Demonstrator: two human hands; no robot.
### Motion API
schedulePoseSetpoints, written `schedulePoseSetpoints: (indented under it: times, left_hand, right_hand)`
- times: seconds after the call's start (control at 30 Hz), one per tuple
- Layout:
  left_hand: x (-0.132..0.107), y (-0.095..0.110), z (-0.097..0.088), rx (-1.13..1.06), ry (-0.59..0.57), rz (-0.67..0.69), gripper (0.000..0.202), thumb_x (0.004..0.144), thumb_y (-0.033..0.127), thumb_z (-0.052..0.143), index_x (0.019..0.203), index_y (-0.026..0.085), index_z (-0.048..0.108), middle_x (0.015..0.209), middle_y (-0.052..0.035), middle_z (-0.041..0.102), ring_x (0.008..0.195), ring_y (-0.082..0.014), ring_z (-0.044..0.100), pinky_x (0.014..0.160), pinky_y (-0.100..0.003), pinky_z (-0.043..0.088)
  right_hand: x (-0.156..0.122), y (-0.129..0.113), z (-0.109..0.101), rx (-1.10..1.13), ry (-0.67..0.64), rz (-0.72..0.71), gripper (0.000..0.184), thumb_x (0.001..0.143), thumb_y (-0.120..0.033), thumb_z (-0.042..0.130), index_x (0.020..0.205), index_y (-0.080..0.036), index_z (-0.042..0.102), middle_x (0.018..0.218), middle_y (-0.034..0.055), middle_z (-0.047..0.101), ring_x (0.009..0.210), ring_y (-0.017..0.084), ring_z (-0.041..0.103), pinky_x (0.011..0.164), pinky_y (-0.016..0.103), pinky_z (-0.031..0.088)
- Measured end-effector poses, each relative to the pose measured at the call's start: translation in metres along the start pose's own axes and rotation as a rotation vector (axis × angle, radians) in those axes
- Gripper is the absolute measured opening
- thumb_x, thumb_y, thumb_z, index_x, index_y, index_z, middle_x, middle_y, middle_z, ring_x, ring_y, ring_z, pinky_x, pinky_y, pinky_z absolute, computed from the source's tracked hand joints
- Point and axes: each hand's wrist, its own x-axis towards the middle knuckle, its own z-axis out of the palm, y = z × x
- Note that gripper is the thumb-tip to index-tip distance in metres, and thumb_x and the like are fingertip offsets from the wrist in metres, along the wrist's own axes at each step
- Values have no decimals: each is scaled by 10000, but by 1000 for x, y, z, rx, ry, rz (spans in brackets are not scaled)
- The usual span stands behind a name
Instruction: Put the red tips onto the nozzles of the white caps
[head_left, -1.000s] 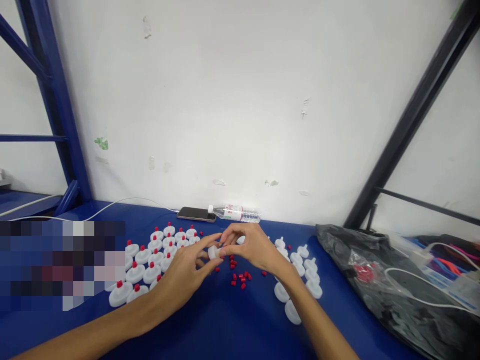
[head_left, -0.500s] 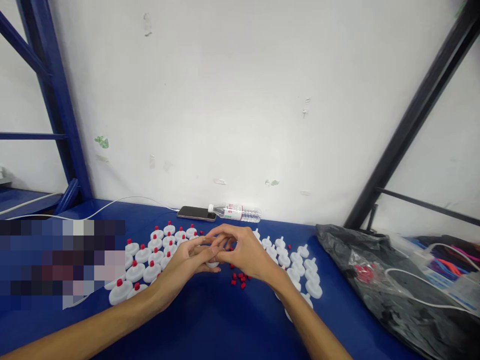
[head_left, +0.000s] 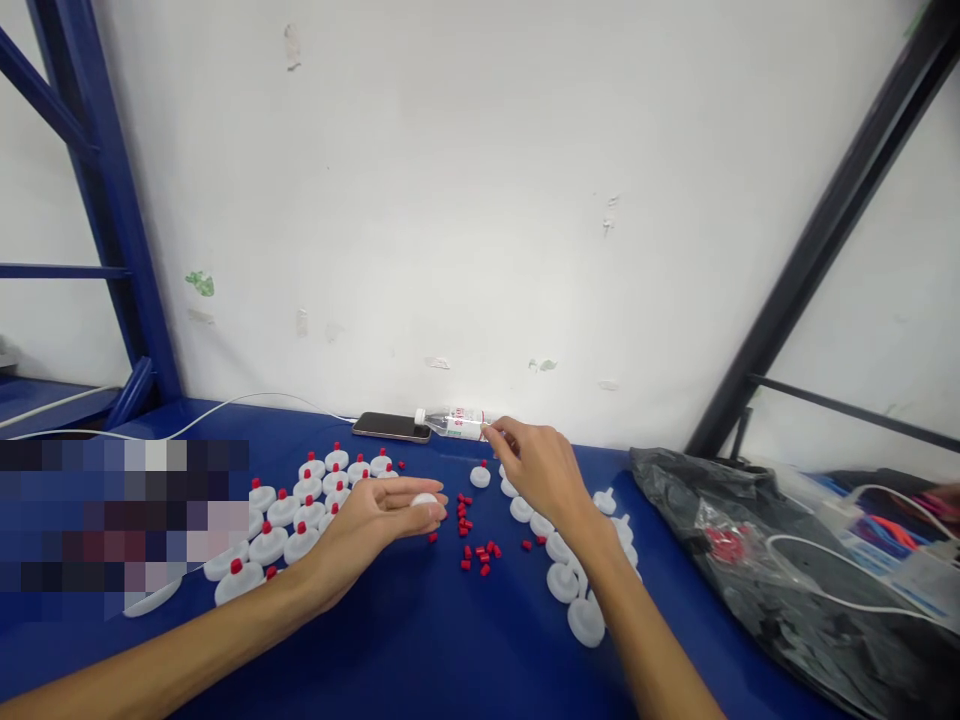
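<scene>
My left hand point(head_left: 386, 510) is closed around a white round plastic piece point(head_left: 425, 500), of which only the top shows between thumb and fingers. My right hand point(head_left: 536, 465) is raised beside the right group of pieces, its thumb and fingertips brought together near the bottle; whether anything sits between them is hidden. Beneath it lie several white disc-shaped pieces with bare nozzles point(head_left: 562, 582). One white piece with a red cap point(head_left: 480, 476) stands between the hands. Loose small red caps point(head_left: 482, 555) are scattered on the blue table point(head_left: 420, 650).
Several red-capped white pieces point(head_left: 268, 543) stand in rows at left. A phone point(head_left: 391, 427) with a white cable and a plastic bottle point(head_left: 457, 423) lie by the wall. A black plastic bag point(head_left: 712, 560) covers the right side, a bag of red items point(head_left: 726, 543) on it.
My right hand has parted from the left and moved up and right, over the white pieces. The left hand has stayed nearly in place, still holding its white piece.
</scene>
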Motion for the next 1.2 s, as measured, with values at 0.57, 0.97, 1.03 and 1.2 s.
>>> schedulePoseSetpoints:
  times: [0.57, 0.97, 1.03, 1.2]
  left_hand:
    - [-5, 3, 3, 12, -61, -41, 356, 698, 437, 915, 950, 190, 870, 1106, -110, 830, 1130, -340, 746, 1055, -412, 585]
    - [-6, -3, 4, 70, -38, -67, 380, 664, 462, 925, 940, 206, 871, 1169, -105, 815, 1140, -344, 738, 1056, -427, 578]
    - [-7, -3, 5, 80, -36, -66, 365, 656, 460, 926, 921, 214, 873, 1192, -102, 808, 1167, -350, 724, 1061, -434, 572]
    - [-7, -5, 5, 110, -28, -62, 331, 660, 446, 918, 899, 222, 875, 1189, -106, 808, 1195, -371, 703, 1091, -483, 539]
  right_hand:
    - [-1, 29, 0, -265, -345, 361, 229, 947, -360, 663, 892, -172, 781, 839, 135, 781, 864, 275, 747, 706, 309, 464]
    - [2, 31, 3, -87, -500, 356, 223, 884, -409, 750, 785, -209, 736, 694, 22, 782, 596, 168, 721, 604, 265, 459]
    - [3, 32, 4, -85, -504, 358, 181, 826, -363, 809, 762, -212, 731, 694, 18, 782, 617, 174, 727, 613, 265, 460]
    - [4, 31, 5, -104, -489, 366, 115, 784, -242, 824, 726, -214, 729, 711, 33, 785, 667, 199, 738, 653, 282, 466]
